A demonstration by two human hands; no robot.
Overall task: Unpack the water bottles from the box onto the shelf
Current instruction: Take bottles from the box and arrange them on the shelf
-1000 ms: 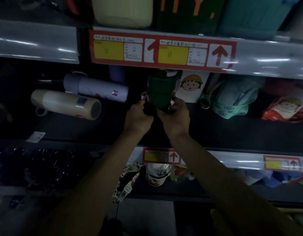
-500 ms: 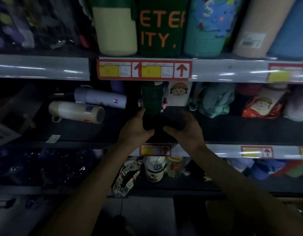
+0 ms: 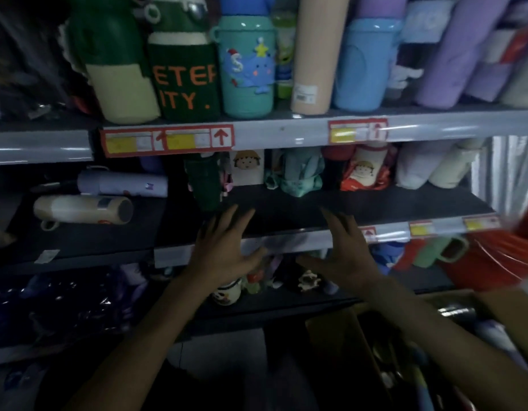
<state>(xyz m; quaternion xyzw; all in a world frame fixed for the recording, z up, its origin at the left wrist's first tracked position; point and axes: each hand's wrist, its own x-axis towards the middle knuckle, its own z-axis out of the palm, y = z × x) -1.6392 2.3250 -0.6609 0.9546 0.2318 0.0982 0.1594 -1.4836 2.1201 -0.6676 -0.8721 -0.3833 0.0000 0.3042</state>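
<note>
Dark green bottle (image 3: pixel 204 185) stands upright on shelf (image 3: pixel 286 203).

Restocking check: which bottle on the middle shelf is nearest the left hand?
The dark green bottle, standing just beyond the left hand; the cream bottle and lilac bottle lie on their sides farther left.

The left hand (image 3: pixel 224 256) and right hand (image 3: pixel 348 262) were seen bare, and both forearms were left uncovered by clothing.
</note>
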